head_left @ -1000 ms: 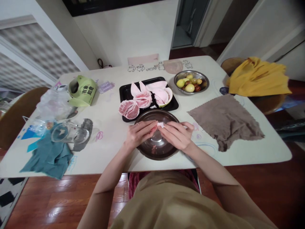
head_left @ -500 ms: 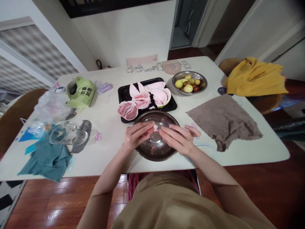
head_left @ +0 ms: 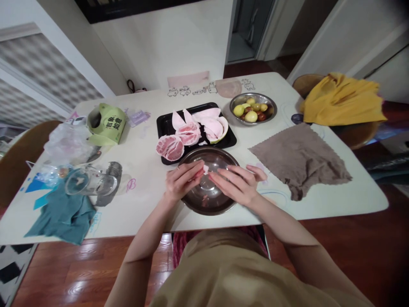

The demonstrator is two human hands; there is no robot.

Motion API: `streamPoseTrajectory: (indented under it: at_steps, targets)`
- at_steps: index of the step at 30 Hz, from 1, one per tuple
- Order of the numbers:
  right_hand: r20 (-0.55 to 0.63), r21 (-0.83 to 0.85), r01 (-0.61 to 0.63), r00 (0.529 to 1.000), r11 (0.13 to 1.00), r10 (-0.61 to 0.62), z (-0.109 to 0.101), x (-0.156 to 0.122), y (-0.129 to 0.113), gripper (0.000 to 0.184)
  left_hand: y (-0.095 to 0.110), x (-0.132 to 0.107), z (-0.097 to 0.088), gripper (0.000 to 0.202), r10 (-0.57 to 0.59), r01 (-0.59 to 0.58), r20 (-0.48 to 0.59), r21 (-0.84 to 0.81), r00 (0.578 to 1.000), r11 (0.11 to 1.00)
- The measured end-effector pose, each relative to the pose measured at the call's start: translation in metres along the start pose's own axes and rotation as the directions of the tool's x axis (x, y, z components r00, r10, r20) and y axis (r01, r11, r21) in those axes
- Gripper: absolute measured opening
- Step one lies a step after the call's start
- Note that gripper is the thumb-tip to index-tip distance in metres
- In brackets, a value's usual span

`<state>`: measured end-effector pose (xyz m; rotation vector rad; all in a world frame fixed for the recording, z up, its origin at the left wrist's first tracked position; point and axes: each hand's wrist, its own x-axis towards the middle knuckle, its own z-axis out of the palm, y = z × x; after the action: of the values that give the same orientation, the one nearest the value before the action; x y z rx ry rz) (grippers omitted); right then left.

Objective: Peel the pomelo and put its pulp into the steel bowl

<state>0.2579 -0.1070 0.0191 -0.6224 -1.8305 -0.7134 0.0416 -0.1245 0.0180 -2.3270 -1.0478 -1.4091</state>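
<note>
Near the centre of the frame, the bent fingers of the left hand (head_left: 181, 180) close on a pink pomelo segment (head_left: 200, 174), a pale scrap of membrane (head_left: 205, 169) showing at their tips. The right hand (head_left: 238, 181) comes in from the other side, its fingers loosely extended with the tips beside that scrap; its thumb is hidden, so whether they pinch anything cannot be told. The segment is above a large steel bowl (head_left: 220, 202), in which a small pinkish patch shows, flesh or reflection being unclear. Just beyond the bowl, a black tray (head_left: 163, 124) carries two opened pomelo chunks (head_left: 170, 148) at its left and thick pomelo peel (head_left: 211, 128) behind and to the right. At upper right of centre is a smaller steel bowl (head_left: 273, 114) of green and reddish-brown fruit (head_left: 251, 116). A grey-brown cloth (head_left: 300, 157) lies on the white bench (head_left: 143, 213) at the right. On the left are a green printed carton (head_left: 110, 123), a translucent plastic bag (head_left: 65, 143), a clear glass vessel (head_left: 92, 184) and a teal cloth (head_left: 65, 211). Yellow fabric (head_left: 345, 101) covers a chair at upper right.
</note>
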Motion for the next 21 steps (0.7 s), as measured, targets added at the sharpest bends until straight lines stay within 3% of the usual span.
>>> streamPoseTrajectory:
  at_steps: [8, 15, 21]
  targets:
    - [0.031, 0.008, 0.035, 0.999, 0.999, -0.036, -0.003, -0.0022, 0.0003, 0.018, 0.0023, 0.0044, -0.0028, 0.02, 0.095, -0.095, 0.01, 0.011, 0.995, 0.995]
    - [-0.02, -0.016, 0.032, 0.999, 0.999, -0.032, 0.0011, -0.0036, -0.0017, 0.014, 0.0038, 0.0034, -0.0038, 0.03, 0.147, -0.147, 0.034, 0.009, 0.989, 0.989]
    - [-0.099, -0.035, 0.003, 0.995, 0.999, -0.006, 0.0033, -0.0051, -0.0042, 0.02, -0.001, -0.0018, -0.0027, 0.03, 0.08, -0.08, -0.001, 0.001, 0.997, 0.997]
